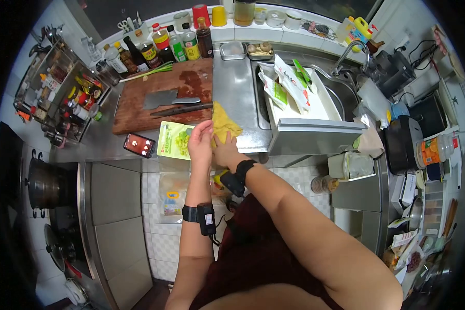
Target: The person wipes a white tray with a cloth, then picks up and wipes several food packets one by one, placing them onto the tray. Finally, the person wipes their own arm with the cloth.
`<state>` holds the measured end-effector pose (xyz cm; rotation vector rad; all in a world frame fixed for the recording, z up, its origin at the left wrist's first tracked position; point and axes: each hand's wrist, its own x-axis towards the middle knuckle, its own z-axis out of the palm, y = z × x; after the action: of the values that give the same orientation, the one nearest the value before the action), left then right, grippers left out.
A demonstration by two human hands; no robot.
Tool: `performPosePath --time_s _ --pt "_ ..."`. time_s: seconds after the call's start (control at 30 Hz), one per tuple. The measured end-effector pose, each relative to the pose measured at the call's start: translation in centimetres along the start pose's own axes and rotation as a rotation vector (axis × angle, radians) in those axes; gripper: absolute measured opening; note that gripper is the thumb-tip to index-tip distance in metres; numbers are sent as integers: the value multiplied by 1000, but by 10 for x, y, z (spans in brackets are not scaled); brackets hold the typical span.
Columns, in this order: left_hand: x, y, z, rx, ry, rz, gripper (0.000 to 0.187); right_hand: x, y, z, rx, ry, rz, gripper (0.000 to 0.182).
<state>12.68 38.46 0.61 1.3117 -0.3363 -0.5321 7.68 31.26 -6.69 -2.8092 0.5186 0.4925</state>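
Note:
My left hand [200, 140] is at the right edge of a green printed food packet [173, 140]; its palm turns inward, its fingers are loosely bent, and it holds nothing visible. The packet lies on the front of the counter. My right hand [226, 151] presses down with its fingers on a yellow cloth [223, 118], which is bunched at the counter edge beside the cutting board. On the wooden cutting board [139, 114] lie a cleaver [160, 99], a smaller knife [187, 101], dark chopsticks-like sticks [181, 109] and a green onion [152, 72].
A phone [139, 145] lies left of the packet. To the right, a white drawer-like bin [315, 121] holding food packets rests over the sink [346, 98]. Sauce bottles [175, 44] line the back. A spice rack [62, 93] stands left, and a clear bag [173, 199] is below the counter.

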Motion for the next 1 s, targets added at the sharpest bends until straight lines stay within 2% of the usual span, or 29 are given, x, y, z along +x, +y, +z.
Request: performPosePath --time_s 0.13,0.23,0.33,0.4,0.47,0.53,0.57,0.67,0.73,0.8,0.87,0.9,1.0 --pt "-4 -21 -17 105 94 35 32 3 10 -29 95 -9 62 43" --pt "-4 -46 -28 109 208 41 37 -4 27 -81 276 203 -23 33" --pt "-18 -35 -11 72 253 -7 40 -16 32 -120 25 505 -200 21" --pt "-20 -29 -1 76 310 -19 42 -28 27 -143 -384 446 -275 19" --pt "-24 -1 22 115 444 17 43 -42 38 -144 -792 473 -371 26" --pt "-29 28 52 156 467 203 45 -41 60 -134 -1169 431 -421 26" --pt "-35 45 70 180 414 365 38 -32 72 -123 -1318 383 -355 26" --pt "-64 93 120 123 -71 468 28 0 105 -100 -1686 258 -180 27" --pt "-87 101 142 49 -350 438 22 -2 114 -103 -1848 201 -108 29" --pt "-98 103 149 214 -566 541 22 -20 119 -117 -2342 52 -97 51" --pt "-118 118 161 266 -644 559 19 -38 111 -120 -2393 12 2 63" --pt "-123 123 163 293 -683 570 18 -30 110 -114 -2370 -27 37 62" --pt "-120 121 152 414 -845 751 19 2 113 -92 -2103 -26 -75 40"
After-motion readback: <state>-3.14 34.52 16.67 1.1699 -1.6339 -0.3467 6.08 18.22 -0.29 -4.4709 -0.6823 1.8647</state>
